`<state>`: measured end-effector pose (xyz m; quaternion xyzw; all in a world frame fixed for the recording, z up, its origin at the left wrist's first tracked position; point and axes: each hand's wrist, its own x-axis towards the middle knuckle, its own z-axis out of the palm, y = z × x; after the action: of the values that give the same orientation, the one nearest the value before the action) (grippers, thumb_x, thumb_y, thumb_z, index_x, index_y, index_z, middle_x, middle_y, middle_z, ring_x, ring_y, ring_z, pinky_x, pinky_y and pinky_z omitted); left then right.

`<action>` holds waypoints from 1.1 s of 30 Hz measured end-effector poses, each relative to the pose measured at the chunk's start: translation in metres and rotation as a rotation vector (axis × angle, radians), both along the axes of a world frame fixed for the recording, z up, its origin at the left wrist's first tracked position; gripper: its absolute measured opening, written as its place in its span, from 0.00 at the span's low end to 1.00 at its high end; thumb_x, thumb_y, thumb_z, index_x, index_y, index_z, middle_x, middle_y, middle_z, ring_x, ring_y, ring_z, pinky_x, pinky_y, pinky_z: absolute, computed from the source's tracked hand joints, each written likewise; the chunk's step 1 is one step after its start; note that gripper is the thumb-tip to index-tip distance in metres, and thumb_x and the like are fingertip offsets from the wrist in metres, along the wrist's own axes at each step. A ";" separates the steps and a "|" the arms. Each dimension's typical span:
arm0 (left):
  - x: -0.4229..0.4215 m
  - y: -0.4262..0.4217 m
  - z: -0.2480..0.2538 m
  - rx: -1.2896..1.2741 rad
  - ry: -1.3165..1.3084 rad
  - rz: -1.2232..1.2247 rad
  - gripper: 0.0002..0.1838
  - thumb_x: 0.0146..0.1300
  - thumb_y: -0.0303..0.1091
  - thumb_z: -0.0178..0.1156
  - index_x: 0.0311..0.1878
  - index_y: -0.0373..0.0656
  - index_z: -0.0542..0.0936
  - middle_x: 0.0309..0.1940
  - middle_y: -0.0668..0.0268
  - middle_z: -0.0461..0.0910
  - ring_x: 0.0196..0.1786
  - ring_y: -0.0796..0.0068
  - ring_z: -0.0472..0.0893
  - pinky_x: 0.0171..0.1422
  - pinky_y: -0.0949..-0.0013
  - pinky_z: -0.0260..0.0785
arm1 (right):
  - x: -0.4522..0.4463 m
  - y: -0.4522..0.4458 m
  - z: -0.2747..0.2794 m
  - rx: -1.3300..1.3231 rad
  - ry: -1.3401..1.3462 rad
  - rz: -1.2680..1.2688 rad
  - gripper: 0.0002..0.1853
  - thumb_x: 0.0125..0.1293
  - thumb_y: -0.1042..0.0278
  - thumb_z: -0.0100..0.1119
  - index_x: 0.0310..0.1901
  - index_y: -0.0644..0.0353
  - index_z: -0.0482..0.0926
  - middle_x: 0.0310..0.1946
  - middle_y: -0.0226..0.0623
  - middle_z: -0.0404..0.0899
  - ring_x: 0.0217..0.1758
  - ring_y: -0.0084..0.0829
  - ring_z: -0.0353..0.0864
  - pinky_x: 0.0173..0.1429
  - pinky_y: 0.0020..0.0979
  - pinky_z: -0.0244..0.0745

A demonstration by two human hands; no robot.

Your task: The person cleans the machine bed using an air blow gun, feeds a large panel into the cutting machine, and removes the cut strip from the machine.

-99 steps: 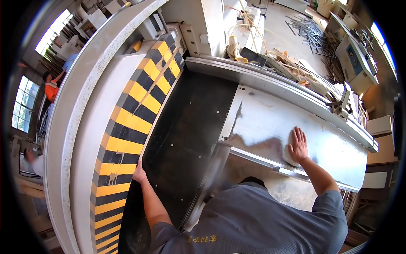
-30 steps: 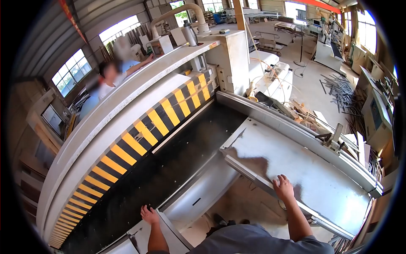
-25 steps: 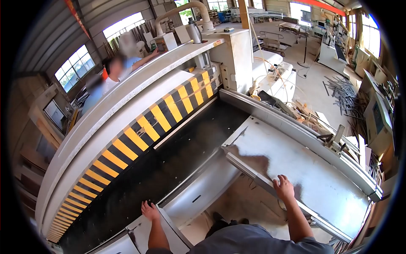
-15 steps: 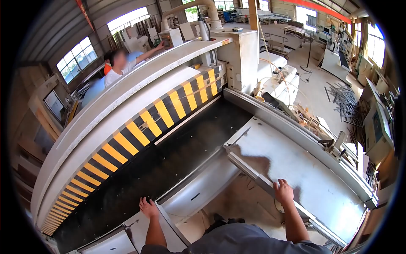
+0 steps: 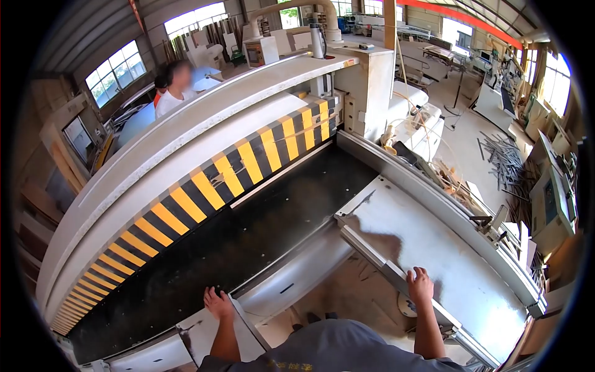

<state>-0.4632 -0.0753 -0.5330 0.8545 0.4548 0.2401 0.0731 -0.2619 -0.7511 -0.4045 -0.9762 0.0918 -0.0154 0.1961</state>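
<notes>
My left hand (image 5: 219, 302) rests with its fingers apart at the front edge of the black machine bed (image 5: 273, 229), by the inner corner of a metal side table (image 5: 214, 335). On the right, the fingers of my right hand (image 5: 421, 285) lie over the near edge of a larger metal side table (image 5: 446, 239), whose surface has worn brown patches. Neither hand holds anything that I can see. Beyond the bed runs the machine's long beam (image 5: 204, 133), with a yellow and black striped guard (image 5: 192, 204) along its lower side.
A metal fence (image 5: 434, 211) borders the right table. Past it lie wood offcuts (image 5: 455, 180) and a heap of thin strips (image 5: 499, 152) on the floor. Behind the beam a person in a white shirt (image 5: 170, 102) stands. A control cabinet (image 5: 551, 198) stands at far right.
The view has shifted slightly. The person behind the beam has drawn back an outstretched arm. My hands stay at the same two table edges.
</notes>
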 end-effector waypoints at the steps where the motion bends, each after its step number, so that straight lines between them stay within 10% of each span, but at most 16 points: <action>1: 0.000 0.000 0.002 -0.006 0.002 -0.002 0.24 0.74 0.38 0.65 0.69 0.46 0.76 0.78 0.56 0.73 0.79 0.48 0.69 0.85 0.45 0.58 | 0.000 0.000 -0.002 -0.009 -0.007 -0.010 0.25 0.81 0.46 0.56 0.64 0.57 0.85 0.67 0.44 0.84 0.63 0.53 0.87 0.68 0.49 0.81; 33: 0.001 0.002 0.002 0.020 -0.022 -0.021 0.24 0.75 0.42 0.65 0.69 0.47 0.78 0.77 0.57 0.75 0.79 0.49 0.70 0.84 0.44 0.59 | 0.005 0.002 -0.008 -0.050 0.023 0.027 0.25 0.84 0.46 0.52 0.64 0.57 0.86 0.65 0.46 0.86 0.64 0.55 0.86 0.68 0.50 0.80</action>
<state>-0.4620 -0.0729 -0.5309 0.8571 0.4427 0.2535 0.0719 -0.2565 -0.7494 -0.4126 -0.9820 0.0803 -0.0036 0.1708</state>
